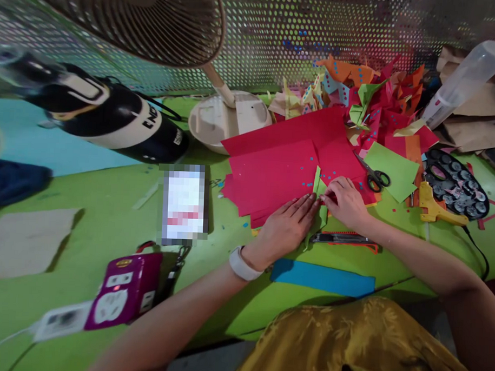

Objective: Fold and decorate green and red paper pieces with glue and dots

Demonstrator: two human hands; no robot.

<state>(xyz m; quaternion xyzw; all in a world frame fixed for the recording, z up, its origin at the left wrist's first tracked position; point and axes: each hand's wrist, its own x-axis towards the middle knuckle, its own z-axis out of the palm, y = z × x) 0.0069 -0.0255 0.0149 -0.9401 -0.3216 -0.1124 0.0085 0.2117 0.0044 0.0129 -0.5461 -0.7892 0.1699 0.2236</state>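
A narrow piece of folded green paper (pixel 317 178) lies over the stack of red paper sheets (pixel 272 170). My left hand (pixel 290 225) rests flat on the green paper, fingers stretched out and held together. From the right, my right hand (pixel 347 204) is closed, with thumb and fingertips pinching the green paper's edge beside my left fingertips. Small blue paper bits are scattered over the red sheets around both hands. Black-handled scissors (pixel 377 180) lie just beyond my right hand. A box cutter (pixel 343 239) sits close in front of my wrists, near a blue paper strip (pixel 323 277).
Folded paper shapes (pixel 368 97) are heaped at the back, beside a clear plastic bottle (pixel 466 79). A yellow glue gun (pixel 437 205) and a paint palette (pixel 456 184) lie right. Leftward are a fan (pixel 229 117), a black bottle (pixel 124 116), a phone (pixel 186 202) and a purple power strip (pixel 126 287).
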